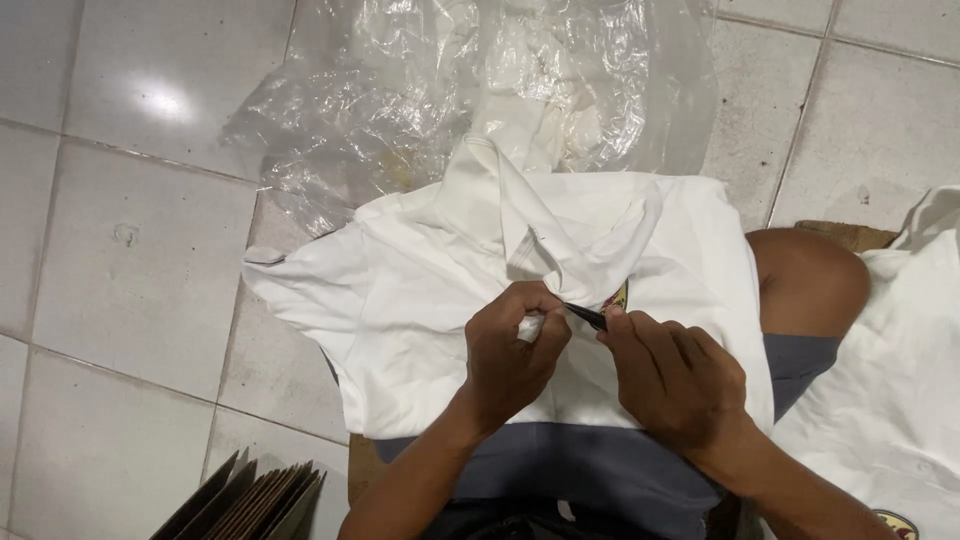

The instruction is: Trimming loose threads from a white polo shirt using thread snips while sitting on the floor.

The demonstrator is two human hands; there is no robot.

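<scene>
Stacked brown cardboard sheets [250, 497] aside, white shirt fabric [420, 290] is pinched by curled left hand [512, 352] fingers while a dark tool [588, 316] is gripped tightly by the right hand [675, 375].

The shirt [420, 290] is plain white, with a small yellow, red and black badge [619, 296] on it. The thin tool [587, 316] is black. The shorts [590, 470] are grey-blue, the plastic bag [400, 100] clear, the floor tiles [120, 200] pale grey, the cardboard sheets [255, 500] brown.
</scene>
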